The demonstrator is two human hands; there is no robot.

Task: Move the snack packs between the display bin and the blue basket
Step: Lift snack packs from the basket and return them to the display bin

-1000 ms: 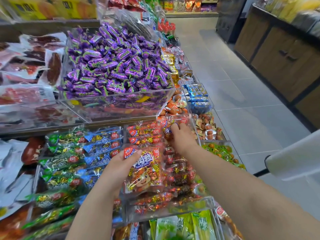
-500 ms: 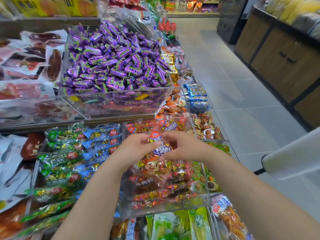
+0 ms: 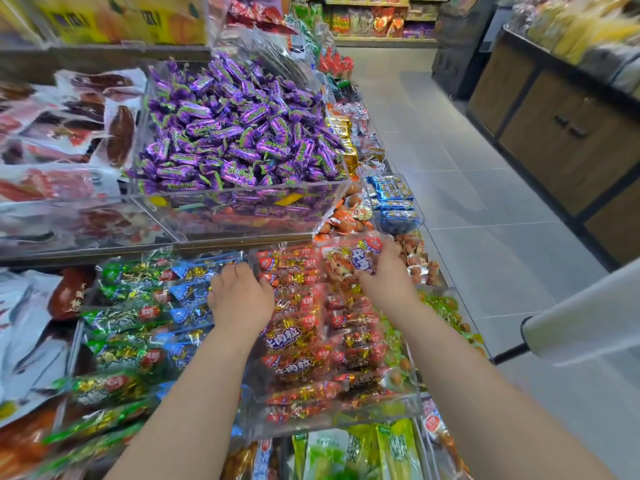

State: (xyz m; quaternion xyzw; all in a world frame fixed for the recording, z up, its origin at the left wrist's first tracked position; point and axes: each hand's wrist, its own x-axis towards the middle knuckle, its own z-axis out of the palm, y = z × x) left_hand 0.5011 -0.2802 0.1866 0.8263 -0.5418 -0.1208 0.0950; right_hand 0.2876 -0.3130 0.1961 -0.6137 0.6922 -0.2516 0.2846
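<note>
At the far right corner of the clear display bin (image 3: 346, 415), the right hand (image 3: 384, 275) holds one red snack pack (image 3: 349, 259), its grip pinching the pack's right edge above the packs stacked in the bin. The left hand (image 3: 239, 299) rests at the bin's far left wall, fingers curled downward; whether its grip encloses anything cannot be determined. Purple candies (image 3: 235, 133) fill the tray behind.

Purple foil-wrapped candies (image 3: 239, 133) are lying heaped in a clear acrylic tray (image 3: 242, 211) on the upper shelf, and green and blue foil packs (image 3: 138, 318) are lying in rows below it. Brown wooden cabinets (image 3: 561, 143) are standing across the grey tiled floor (image 3: 478, 209), with a white roll (image 3: 585, 323) jutting in nearby.
</note>
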